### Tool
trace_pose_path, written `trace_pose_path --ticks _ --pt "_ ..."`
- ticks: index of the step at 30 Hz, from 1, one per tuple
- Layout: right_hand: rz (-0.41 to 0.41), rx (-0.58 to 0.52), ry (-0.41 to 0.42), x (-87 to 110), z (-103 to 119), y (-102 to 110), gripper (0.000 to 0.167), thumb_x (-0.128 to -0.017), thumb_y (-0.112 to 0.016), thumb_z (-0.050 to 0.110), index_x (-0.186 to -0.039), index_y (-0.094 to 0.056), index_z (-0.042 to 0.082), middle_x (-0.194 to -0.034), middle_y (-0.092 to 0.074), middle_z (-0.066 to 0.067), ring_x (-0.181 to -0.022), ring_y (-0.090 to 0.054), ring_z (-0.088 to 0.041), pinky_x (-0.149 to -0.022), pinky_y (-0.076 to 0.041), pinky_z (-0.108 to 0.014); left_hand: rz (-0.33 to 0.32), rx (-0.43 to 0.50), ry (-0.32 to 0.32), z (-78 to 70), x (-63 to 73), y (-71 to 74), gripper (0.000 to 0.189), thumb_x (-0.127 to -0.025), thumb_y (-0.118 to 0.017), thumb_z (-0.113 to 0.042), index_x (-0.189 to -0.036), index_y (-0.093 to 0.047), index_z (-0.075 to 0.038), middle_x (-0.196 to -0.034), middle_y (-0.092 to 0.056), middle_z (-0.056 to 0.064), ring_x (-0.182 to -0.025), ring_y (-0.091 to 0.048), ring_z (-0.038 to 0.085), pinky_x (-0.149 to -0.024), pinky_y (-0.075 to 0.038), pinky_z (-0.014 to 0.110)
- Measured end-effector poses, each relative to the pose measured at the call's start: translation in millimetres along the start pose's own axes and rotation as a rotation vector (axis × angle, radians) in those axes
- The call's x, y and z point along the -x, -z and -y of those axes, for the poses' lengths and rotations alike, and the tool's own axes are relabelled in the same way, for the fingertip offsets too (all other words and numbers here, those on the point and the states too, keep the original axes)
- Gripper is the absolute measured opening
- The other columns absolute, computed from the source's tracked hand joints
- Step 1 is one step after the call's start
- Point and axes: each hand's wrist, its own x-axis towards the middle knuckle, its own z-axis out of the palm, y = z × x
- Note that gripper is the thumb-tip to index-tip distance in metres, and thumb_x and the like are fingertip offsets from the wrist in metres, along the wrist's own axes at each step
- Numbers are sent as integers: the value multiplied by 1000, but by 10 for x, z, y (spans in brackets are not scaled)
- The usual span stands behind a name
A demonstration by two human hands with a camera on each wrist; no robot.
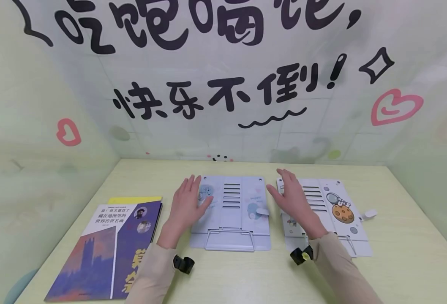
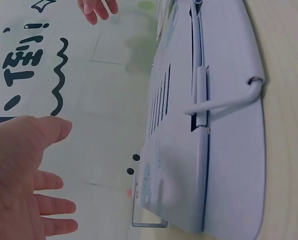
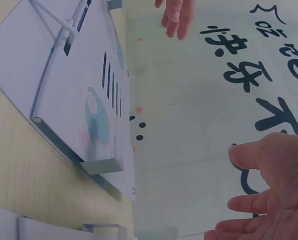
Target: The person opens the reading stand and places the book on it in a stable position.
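Note:
Two flat book stands with slots and wire supports lie side by side on the table. The pale blue stand [image 1: 231, 221] is in the middle, and the white stand [image 1: 341, 230] with an astronaut print is to its right. My left hand [image 1: 185, 204] hovers over the blue stand's left edge, fingers extended and holding nothing. Above the white stand's left side is my right hand [image 1: 292, 200], its thumb spread and nothing in its grasp. Both wrist views show the blue stand [image 2: 178, 145] close up, with the left hand [image 2: 24, 185] and right hand [image 3: 268, 195] apart from it.
At the left lie a book with a purple cover [image 1: 140, 236] and, partly beneath it, something yellow [image 1: 136, 199]. A white tab [image 1: 369, 214] juts from the white stand's right side. A printed wall sheet [image 1: 208, 139] rises behind the table [image 1: 406, 236].

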Motion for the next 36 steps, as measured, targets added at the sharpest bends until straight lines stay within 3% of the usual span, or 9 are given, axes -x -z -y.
trace_pose_path --ticks 3,9,15,21,25,30,36 --pt "-24 -47 4 -28 -56 -76 52 -90 -61 14 -131 -42 -12 -130 -45 -32 -118 -44 -43 -96 -39 -53 -11 72 45 52 -22 -45 65 -89 -61 -29 -136 -38 10 -137 -39 31 -127 -35 46 -100 -33 57" --pt "-34 -121 -33 -89 -144 -211 45 -87 -64 8 -123 -48 -14 -118 -54 -31 -104 -54 -41 -87 -46 -49 1 281 225 123 -62 -130 58 -88 -60 -22 -133 -41 11 -132 -46 30 -122 -43 44 -96 -39 55" --pt "4 -179 -132 -130 -164 -269 43 -86 -65 6 -121 -50 -13 -112 -57 -31 -102 -56 -40 -88 -48 -46 7 443 306 185 -95 -206 52 -90 -57 -16 -130 -42 13 -127 -49 32 -114 -50 45 -92 -45 51" --pt "19 -217 -182 -141 -178 -308 43 -84 -67 6 -120 -52 -12 -108 -58 -30 -100 -58 -39 -88 -48 -45 28 507 417 184 -117 -212 49 -91 -57 -16 -131 -44 9 -126 -51 29 -114 -50 41 -92 -45 48" --pt "24 -242 -194 -114 -157 -312 41 -83 -67 5 -118 -54 -11 -105 -60 -27 -96 -60 -36 -85 -49 -43 -49 573 477 180 -118 -188 41 -88 -59 -10 -124 -52 8 -120 -57 26 -109 -54 37 -92 -45 44" --pt "50 -295 -223 -60 -106 -299 35 -82 -68 4 -113 -58 -9 -97 -63 -21 -88 -61 -30 -79 -51 -38 -144 627 531 147 -102 -131 26 -83 -62 -6 -107 -64 4 -97 -66 17 -87 -60 26 -79 -49 32" --pt "84 -334 -231 21 -6 -271 28 -81 -69 3 -106 -62 -7 -90 -64 -14 -81 -60 -23 -69 -50 -25 -99 661 553 52 -21 -24 13 -82 -66 -7 -92 -66 1 -80 -63 8 -70 -53 15 -62 -44 21"
